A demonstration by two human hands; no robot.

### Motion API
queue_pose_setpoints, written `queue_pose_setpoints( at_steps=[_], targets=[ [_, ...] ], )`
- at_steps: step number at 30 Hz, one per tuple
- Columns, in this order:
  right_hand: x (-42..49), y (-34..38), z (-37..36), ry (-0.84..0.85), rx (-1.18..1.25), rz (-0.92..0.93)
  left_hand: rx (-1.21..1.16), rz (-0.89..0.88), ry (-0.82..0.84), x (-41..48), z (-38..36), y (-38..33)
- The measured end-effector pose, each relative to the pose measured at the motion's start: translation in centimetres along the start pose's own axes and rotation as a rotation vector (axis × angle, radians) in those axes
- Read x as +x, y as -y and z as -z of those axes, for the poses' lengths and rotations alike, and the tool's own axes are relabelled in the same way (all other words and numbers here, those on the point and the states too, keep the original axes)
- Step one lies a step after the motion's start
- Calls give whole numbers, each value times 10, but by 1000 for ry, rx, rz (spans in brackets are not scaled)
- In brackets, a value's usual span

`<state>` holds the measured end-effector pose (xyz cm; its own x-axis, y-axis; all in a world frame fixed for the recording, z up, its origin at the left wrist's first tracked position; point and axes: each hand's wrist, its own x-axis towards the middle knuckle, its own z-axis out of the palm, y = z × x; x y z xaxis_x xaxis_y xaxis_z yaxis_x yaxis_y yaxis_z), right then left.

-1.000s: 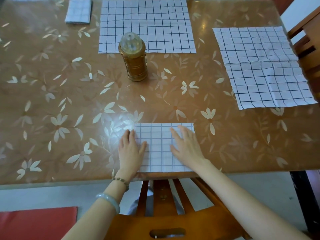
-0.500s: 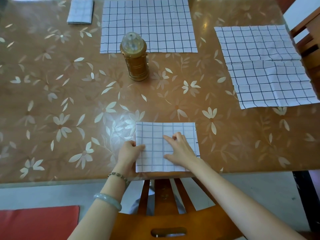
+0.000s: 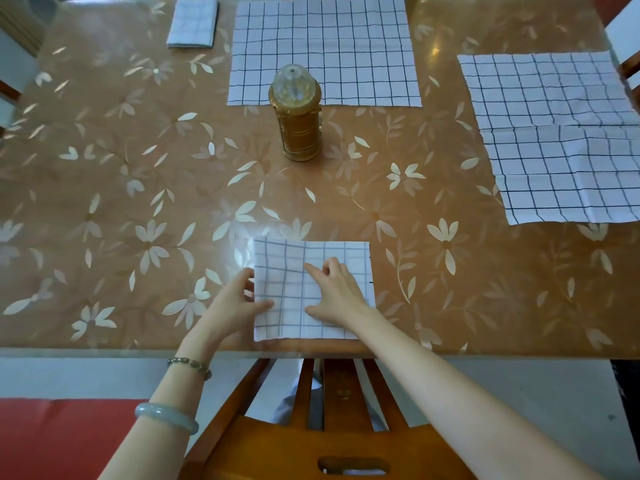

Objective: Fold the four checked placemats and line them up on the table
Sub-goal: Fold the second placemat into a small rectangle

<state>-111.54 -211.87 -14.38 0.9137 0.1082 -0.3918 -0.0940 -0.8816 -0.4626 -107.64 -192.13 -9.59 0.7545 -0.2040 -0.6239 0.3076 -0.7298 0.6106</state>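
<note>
On the floral table [image 3: 104, 202], the far placemat [image 3: 322, 46] and right placemat [image 3: 554, 133] lie open. The half-folded placemat [image 3: 332, 254] sits at the near edge: the left hand [image 3: 232, 303] pinches its left side, the right hand [image 3: 339, 292] presses on top, grasping nothing. A loose pinch could skew the fold.

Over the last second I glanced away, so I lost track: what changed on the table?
The left hand, flat before, now pinches the left edge of the near folded placemat. The right hand drew its fingers in and presses the middle. The far open placemat, the right open placemat, the small folded placemat and the lantern stayed put.
</note>
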Motion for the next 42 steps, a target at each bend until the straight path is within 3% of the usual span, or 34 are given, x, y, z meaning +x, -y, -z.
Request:
queue_pose_setpoints(
  at_steps=[3,12,15,18,20,23,30,35,37,39,42],
  targets=[
    [-1,-5,5,21,-13,-40,48,-71,74,-10,2,-5],
    [4,-16,8,83,-21,-25,41,-240,20,-31,-41,-61],
    [2,-28,14,57,515,-143,44,-263,-41,-27,-69,-72],
    [-10,-45,30,-170,1058,-318,129,-248,-50,-18,-96,-78],
    [-21,-54,41,-250,1164,-387,147,-262,-42,-12,-112,-82],
    [-31,-57,46,-232,1209,-462,175,-258,-62,-5,-130,-86],
    [-30,-65,30,-276,827,-559,186,-268,30,5,-141,-86],
    [-28,-62,30,-268,595,-534,405,-467,-163,22,-95,-54],
    [-30,-62,29,-291,454,-514,536,-545,-161,34,-80,-42],
    [-31,-61,28,-349,205,-436,684,-598,-83,48,-73,-33],
    [-22,-50,28,-411,-42,-122,893,-640,12,61,-66,-28]
  ],
)
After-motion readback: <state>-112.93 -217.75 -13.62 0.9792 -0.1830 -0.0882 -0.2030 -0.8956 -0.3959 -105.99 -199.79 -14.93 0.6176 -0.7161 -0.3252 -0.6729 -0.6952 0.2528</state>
